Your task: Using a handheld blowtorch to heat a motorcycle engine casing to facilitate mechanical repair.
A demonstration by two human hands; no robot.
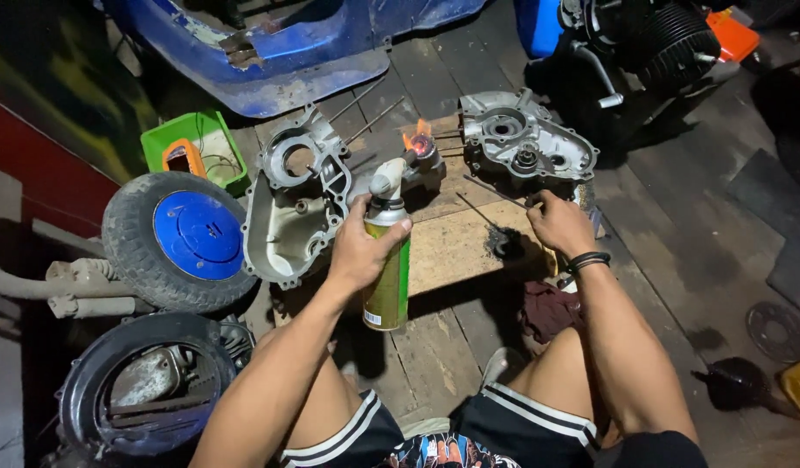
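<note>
Covering dark plank floor (469,78), engine parts (526,143)

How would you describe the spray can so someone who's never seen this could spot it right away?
Find the wooden board on the floor between the two grey engine casings. At its near left edge, the left hand holds the spray can upright. It is the only tall green and yellow cylinder there, with a white nozzle cap.

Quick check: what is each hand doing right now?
Left hand: closed around a green spray can.
Right hand: closed, pinching a thin metal rod.
</note>
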